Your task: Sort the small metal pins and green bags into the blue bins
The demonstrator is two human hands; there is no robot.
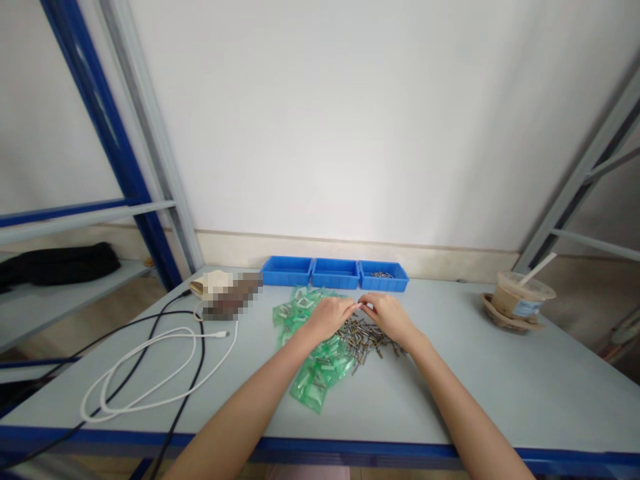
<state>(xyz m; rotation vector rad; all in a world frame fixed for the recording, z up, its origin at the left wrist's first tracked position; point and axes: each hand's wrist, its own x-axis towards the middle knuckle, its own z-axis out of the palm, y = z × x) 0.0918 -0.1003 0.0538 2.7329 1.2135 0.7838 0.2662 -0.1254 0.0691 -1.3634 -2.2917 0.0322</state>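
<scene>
My left hand and my right hand meet fingertip to fingertip over the middle of the table. Both are closed in a pinch. Between them is a small whitish piece, too small to name and mostly covered by the fingers. Beneath and in front of the hands lies a loose pile of thin metal pins, some brassy, some grey. Green plastic bags holding small pale pieces spread out under and beside my left hand.
Three blue bins line the wall edge; the right one holds some metal pins. A white cable and black cables loop across the left side. A cup with a spoon stands at the right on a cardboard holder.
</scene>
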